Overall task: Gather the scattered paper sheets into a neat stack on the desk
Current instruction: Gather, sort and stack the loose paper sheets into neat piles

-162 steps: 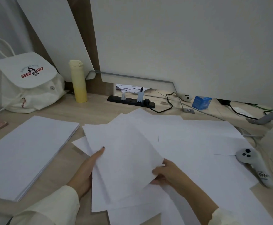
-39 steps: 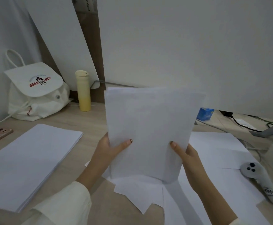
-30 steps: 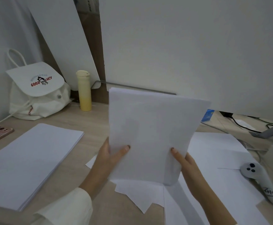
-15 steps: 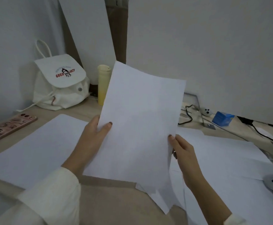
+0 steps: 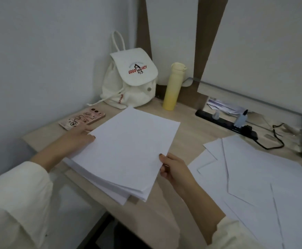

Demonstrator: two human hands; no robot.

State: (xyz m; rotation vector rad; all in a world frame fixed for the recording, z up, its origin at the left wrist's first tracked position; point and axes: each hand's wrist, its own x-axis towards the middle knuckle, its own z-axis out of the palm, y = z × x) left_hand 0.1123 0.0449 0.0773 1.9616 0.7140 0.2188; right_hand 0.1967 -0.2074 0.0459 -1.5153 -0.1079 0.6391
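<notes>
Where hands grip: left hand (image 5: 74, 141) and right hand (image 5: 173, 168) pinch opposite long edges of stack (image 5: 128, 150).
Loose sheets (image 5: 254, 177): beyond right hand, long axes fanned.

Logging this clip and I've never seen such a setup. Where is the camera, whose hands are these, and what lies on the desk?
There is no machine: a person works bare-handed, and the camera sits on their head, looking forward and down, so the arms enter from below. The left hand and right hand hold the side edges of a bundle of sheets, slightly askew over a paper stack on the desk. Loose sheets lie scattered on the right. Behind stand a white backpack, a yellow bottle and a power strip; a pink phone lies beside the left hand.
</notes>
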